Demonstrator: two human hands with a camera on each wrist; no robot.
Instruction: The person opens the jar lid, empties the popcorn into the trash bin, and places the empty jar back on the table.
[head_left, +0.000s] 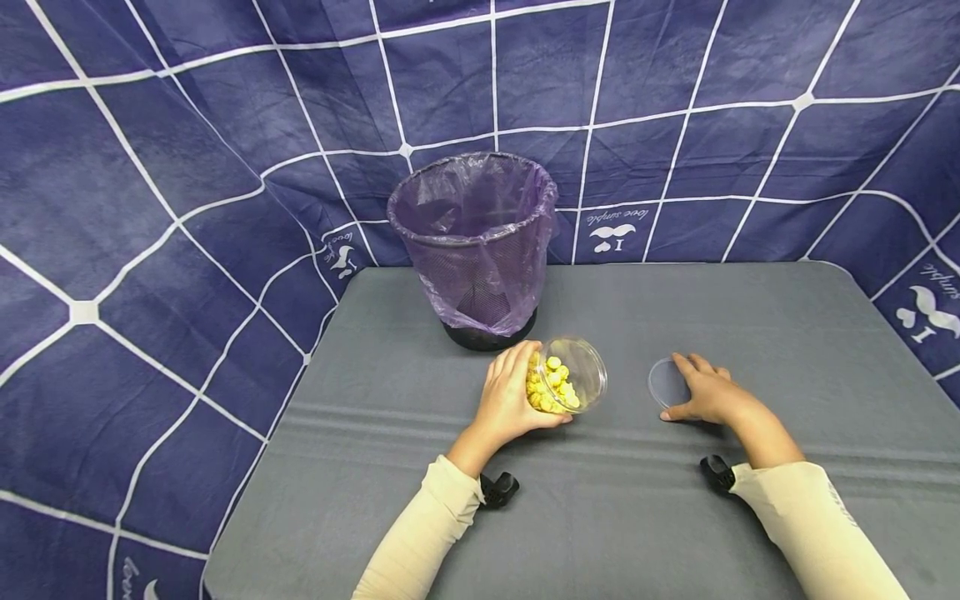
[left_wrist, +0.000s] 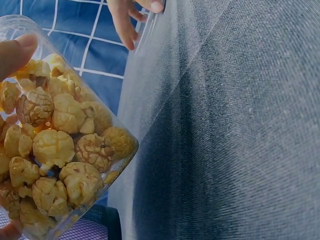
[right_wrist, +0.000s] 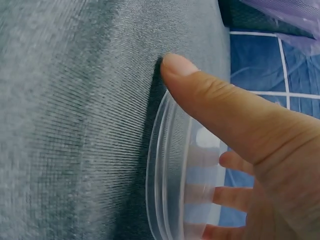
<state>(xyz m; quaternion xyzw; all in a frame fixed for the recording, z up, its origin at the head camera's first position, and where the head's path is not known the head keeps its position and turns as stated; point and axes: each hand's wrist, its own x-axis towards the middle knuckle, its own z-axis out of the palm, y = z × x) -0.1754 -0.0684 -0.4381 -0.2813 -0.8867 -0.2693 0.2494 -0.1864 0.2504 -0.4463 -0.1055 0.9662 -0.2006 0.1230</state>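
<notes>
Left hand (head_left: 507, 396) grips tilted jar (head_left: 591, 367) (lidless), right hand (head_left: 708, 393) a lid (head_left: 664, 385); overtipping could spill popcorn (head_left: 555, 388) toward the right desk edge (head_left: 866, 329).

From where I stand, the bkgd is all navy cloth (head_left: 667, 67), hung behind & down both sides like walls. White grid lines (head_left: 750, 107) cross it, wavy where the fabric sags, w/ a small white square (head_left: 84, 312) at one crossing on the L side. A moustache-and-heart print (head_left: 611, 233) sits low at the back (upside down from here, "love simple" lettering incl.). The desk (head_left: 600, 542) is grey, fabric-topped, rear corners rounded, a few creases (head_left: 600, 450) running approx. sideways. Light's fairly even.
</notes>
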